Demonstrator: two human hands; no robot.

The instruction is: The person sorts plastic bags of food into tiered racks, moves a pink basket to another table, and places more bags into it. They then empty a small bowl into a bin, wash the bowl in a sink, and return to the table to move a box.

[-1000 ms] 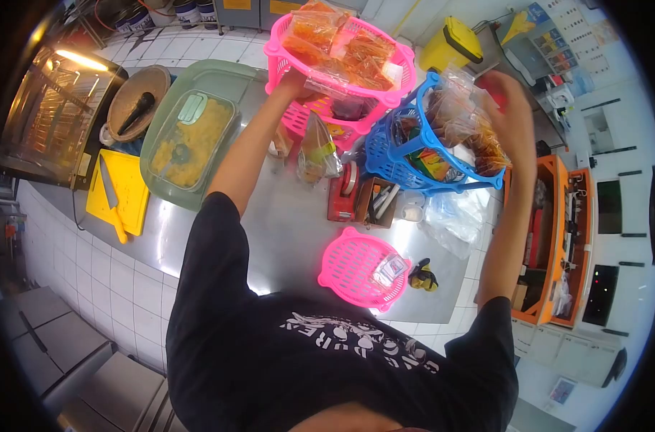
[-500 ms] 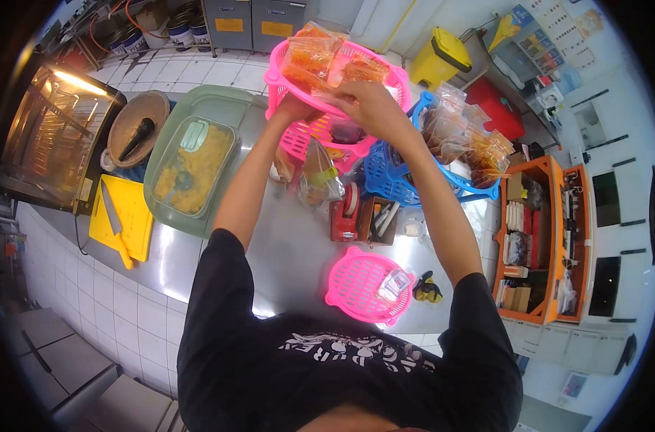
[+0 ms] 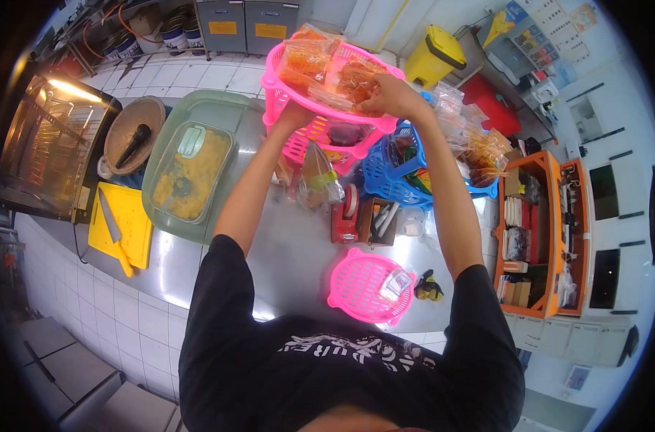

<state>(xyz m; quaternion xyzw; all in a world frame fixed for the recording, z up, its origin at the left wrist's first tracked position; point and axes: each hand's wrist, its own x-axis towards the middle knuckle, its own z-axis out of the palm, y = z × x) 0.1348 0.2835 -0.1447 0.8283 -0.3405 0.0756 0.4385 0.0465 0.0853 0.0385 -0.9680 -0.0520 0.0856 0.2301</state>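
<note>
A pink plastic basket (image 3: 327, 108) filled with clear bags of orange food (image 3: 306, 61) sits on top of another pink basket (image 3: 326, 155). My left hand (image 3: 296, 115) is at the front left of the upper basket, its fingers hidden behind the rim. Over the basket's right side, my right hand (image 3: 394, 97) has bent fingers closed on the edge of a clear bag of orange food (image 3: 358, 78). A further flat bag lies along the front, inside the rim.
To the right stands a blue basket (image 3: 389, 183) with more bags. Nearer are a red tape dispenser (image 3: 344, 223), a small box of pens (image 3: 378, 219) and a round pink basket (image 3: 367, 288). Leftward are a lidded green tub (image 3: 223, 108) and a knife (image 3: 110, 216) on a yellow board (image 3: 137, 234).
My right hand has moved right, from the front middle of the upper basket to its right side. The left hand stays near the front left, slightly shifted.
</note>
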